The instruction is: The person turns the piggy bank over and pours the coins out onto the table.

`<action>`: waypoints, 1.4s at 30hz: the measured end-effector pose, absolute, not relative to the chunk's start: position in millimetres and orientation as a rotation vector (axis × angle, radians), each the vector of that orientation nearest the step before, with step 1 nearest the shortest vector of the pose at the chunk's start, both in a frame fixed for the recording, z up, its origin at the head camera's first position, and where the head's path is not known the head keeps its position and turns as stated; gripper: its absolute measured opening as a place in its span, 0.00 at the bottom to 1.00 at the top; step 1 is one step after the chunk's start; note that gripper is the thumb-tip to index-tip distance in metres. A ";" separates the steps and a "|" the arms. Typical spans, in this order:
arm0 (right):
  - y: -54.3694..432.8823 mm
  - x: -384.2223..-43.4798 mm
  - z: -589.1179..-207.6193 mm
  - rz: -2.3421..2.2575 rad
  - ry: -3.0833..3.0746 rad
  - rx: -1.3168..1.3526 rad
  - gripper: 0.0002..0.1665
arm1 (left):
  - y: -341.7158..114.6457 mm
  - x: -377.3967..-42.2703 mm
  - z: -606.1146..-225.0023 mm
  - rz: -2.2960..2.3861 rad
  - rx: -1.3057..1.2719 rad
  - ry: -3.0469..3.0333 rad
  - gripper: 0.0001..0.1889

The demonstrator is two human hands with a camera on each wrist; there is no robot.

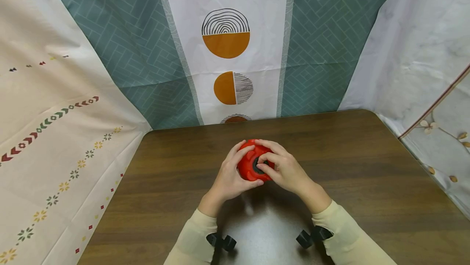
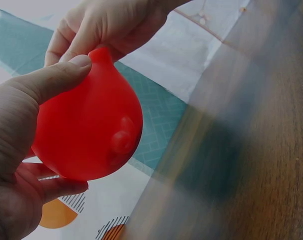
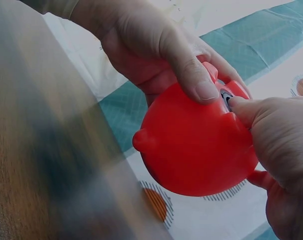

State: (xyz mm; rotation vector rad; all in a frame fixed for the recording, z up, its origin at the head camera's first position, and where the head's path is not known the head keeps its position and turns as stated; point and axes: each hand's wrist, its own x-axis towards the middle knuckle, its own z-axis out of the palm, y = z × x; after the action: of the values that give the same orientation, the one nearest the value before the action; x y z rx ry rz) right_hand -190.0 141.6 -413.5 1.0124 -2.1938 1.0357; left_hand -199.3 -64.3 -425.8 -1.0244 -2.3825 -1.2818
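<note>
Both hands grip a red rounded object, raised off the wooden table about midway across and toward its far side. The left hand cups the body from the left, its fingers parted and bent round the curve; its thumb presses near the rim on the person's side, and in the left wrist view a wide span of red shows between thumb and fingers. The right hand is more closely curled: its thumb and a bent finger close on a dark disc set into the body, while another finger reaches over the top edge. The disc's side points back and up toward the person, with short red lobes standing around it. The body is nearly as wide as it is deep, so I cannot tell a clear long axis; the line through the disc runs away from the person. A small rounded knob sticks out from the smooth curve well apart from the disc. Any lettering on the disc is too small and too covered by the fingers to read.
</note>
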 end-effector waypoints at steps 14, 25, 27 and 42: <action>142.8 -192.1 -413.5 1.020 -2.190 1.065 0.07 | -67.0 -199.5 -425.7 -1.278 -1.040 -2.416 0.43; 144.3 -191.7 -412.7 0.949 -2.179 1.120 0.09 | -69.7 -201.1 -426.6 -1.283 -1.114 -2.396 0.43; 144.3 -191.2 -412.0 0.940 -2.169 1.132 0.10 | -70.2 -201.7 -426.3 -1.273 -1.132 -2.389 0.43; 139.0 -188.1 -411.5 0.869 -2.138 1.181 0.12 | -76.9 -203.5 -424.2 -1.279 -1.200 -2.391 0.40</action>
State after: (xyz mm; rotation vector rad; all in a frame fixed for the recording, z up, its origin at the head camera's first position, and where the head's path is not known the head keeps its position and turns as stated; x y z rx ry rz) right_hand -188.1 139.0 -411.5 1.1812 -2.1377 0.8685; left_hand -203.5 -76.9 -424.2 -1.1998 -2.3911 -1.2793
